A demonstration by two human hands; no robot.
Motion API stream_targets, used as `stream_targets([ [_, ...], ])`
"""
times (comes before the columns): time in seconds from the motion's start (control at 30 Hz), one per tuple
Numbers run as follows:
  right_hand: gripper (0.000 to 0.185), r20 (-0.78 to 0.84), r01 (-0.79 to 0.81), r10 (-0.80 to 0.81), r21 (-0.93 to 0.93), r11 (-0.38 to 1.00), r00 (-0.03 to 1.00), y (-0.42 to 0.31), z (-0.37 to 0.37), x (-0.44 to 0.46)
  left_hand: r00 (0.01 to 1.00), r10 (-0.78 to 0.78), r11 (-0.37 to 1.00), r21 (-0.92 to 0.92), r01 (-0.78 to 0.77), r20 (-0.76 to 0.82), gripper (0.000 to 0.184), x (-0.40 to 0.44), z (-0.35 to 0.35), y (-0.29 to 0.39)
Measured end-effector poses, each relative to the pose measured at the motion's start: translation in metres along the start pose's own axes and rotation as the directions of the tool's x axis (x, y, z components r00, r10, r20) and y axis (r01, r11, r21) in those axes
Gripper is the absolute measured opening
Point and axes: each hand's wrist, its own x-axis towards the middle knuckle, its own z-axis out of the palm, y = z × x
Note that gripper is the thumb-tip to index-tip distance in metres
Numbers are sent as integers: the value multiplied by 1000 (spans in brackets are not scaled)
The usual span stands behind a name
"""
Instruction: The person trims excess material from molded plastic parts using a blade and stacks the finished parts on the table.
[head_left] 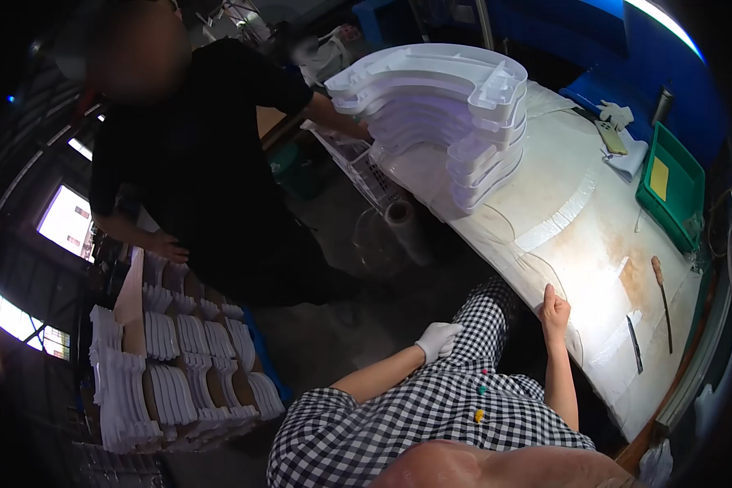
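Observation:
My left hand (439, 342), in a white glove, rests on my thigh over a black-and-white checked apron (398, 423); its fingers are curled in, and I see nothing in them. Bare and closed, with the thumb pointing up, my right hand (554, 314) is at the near edge of the white-covered table (545, 195). Nothing shows in that hand either. Farther back on the table stands a stack of curved white plastic parts (496, 106), well away from both hands. A thin tool with a brown handle (658, 272) and a dark slim tool (633, 346) lie right of my right hand.
A co-worker in black (195, 163) stands at left, one arm reaching behind the stack. Rows of white curved parts with brown dividers (167, 390) fill the lower left. A green tray (647, 191), phone (610, 137) and white glove (616, 114) lie at the table's far right.

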Motion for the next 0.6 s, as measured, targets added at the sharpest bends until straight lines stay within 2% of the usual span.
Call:
stream_targets([
  [0.07,54,27,-52,51,18,998,998,-7,-1,-1,1000,5,1000,28,-5,13,27,-3,2,3],
  [0.1,54,23,-42,41,28,999,999,-4,2,-7,999,32,991,133,-36,29,25,-5,0,3],
  [0.17,39,100,-7,14,-70,998,995,2,-5,-8,987,120,935,321,-149,110,21,-13,8,9],
  [0.2,24,133,73,-67,-42,996,989,1,-4,-10,963,106,940,291,-178,247,20,-27,15,21],
  [0.23,14,162,144,-139,-16,990,977,-3,1,-18,915,240,884,317,-344,325,15,-50,31,35],
  [0.27,22,199,146,-125,-92,985,972,-17,2,-19,825,433,804,257,-536,364,22,-58,42,43],
  [0.3,37,212,119,-79,-182,976,974,-30,-2,-20,746,511,656,368,-659,427,42,-72,49,61],
  [0.37,56,216,124,-88,-160,979,972,-34,-4,-22,552,643,257,529,-808,531,94,-101,65,100],
  [0.4,59,175,126,-95,-174,977,980,-37,-13,-22,367,745,21,530,-848,557,103,-112,73,119],
  [0.43,63,170,138,-110,-162,977,979,-43,-9,-24,201,783,-220,564,-796,588,103,-127,82,143],
  [0.47,65,139,153,-125,-220,963,982,-47,-10,-25,83,803,-365,597,-715,591,102,-142,88,165],
  [0.5,67,120,177,-149,-270,946,981,-48,-18,-20,-35,806,-477,613,-630,591,103,-157,96,192],
  [0.53,68,66,153,-141,-227,962,988,-54,-20,-12,-147,854,-459,588,-666,499,104,-162,110,223],
  [0.57,69,32,121,-117,-199,972,993,-60,-24,-12,-225,842,-497,542,-677,491,100,-152,114,270],
  [0.6,69,19,92,-90,-205,974,996,-72,-31,-17,-154,890,-400,571,-717,429,97,-141,115,311],
])
